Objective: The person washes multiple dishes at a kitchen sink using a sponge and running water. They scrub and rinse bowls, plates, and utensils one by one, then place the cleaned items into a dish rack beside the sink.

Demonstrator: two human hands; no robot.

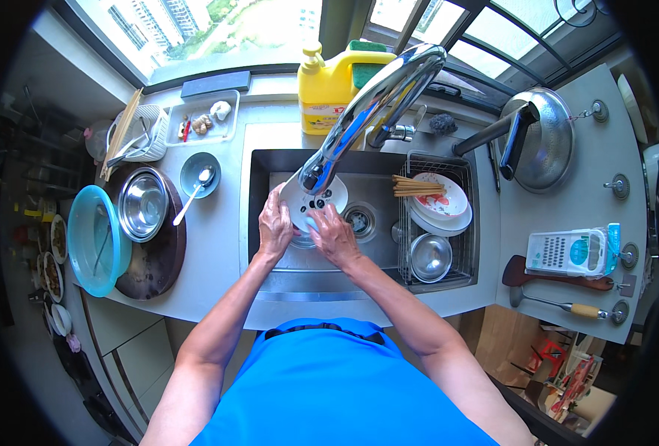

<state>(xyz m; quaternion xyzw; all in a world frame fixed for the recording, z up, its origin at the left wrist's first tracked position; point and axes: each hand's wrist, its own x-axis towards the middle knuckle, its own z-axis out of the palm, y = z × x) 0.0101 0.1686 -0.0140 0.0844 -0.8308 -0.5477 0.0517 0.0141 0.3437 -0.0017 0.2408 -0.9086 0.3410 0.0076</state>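
Note:
Over the left part of the stainless steel sink [382, 251], my left hand [275, 226] grips the left rim of a white plate [335, 193] with dark markings. My right hand [332, 234] presses a light blue cloth or sponge [311, 223] against the plate's lower part. A chrome faucet [357, 114] arches over the plate and hides its upper part. Beneath the hands, something round and clear or metallic shows only in part. The drain [359, 221] lies just right of my right hand.
A wire rack [405, 240] at the sink's right holds bowls, a metal bowl [431, 257] and chopsticks [417, 186]. Behind the sink stands a yellow detergent jug [321, 89]. Left on the counter are a grey bowl with a spoon [194, 195], metal bowls [142, 204] and a turquoise basin [92, 242].

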